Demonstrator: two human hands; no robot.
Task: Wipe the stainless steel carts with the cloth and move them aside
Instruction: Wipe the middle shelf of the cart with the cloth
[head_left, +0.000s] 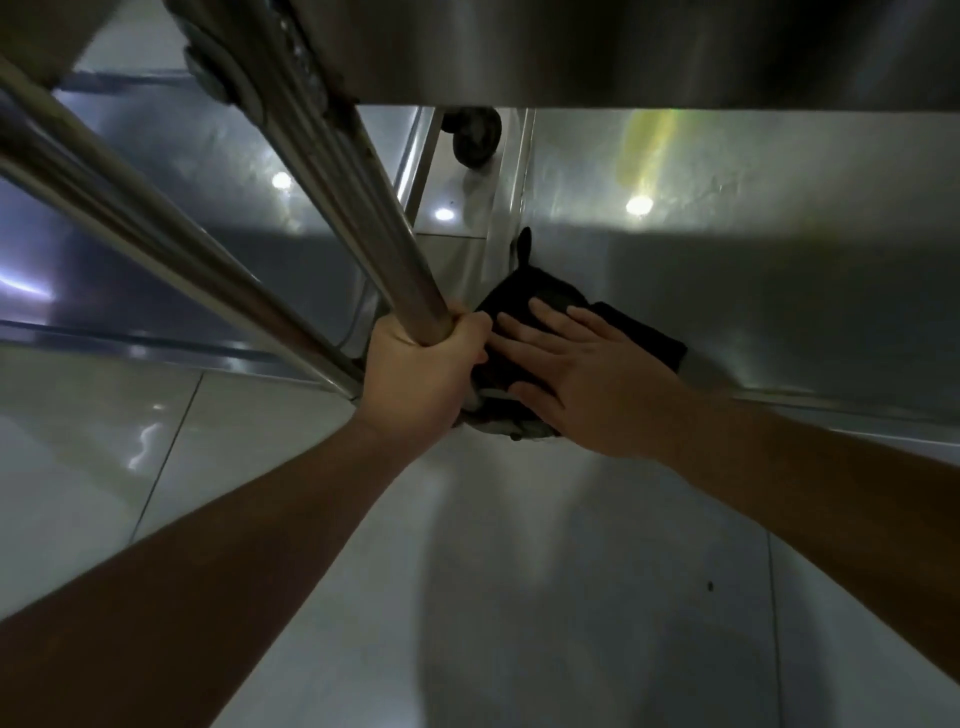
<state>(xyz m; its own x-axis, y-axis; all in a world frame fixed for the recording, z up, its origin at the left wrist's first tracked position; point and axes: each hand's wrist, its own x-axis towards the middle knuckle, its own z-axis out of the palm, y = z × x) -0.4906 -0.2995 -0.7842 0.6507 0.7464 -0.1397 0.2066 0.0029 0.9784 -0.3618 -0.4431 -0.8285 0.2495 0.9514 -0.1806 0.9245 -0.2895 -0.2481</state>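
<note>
I look down at the bottom shelf of a stainless steel cart. A black cloth lies on that shelf's near left corner. My right hand presses flat on the cloth with straight, spread fingers. My left hand grips the cart's round steel corner post low down, just left of the cloth. An upper shelf of the same cart hangs over the top of the view.
A second steel cart's low shelf stands close on the left, with slanting posts across it. A black caster wheel shows in the gap between the carts. Glossy pale floor tiles spread below my arms.
</note>
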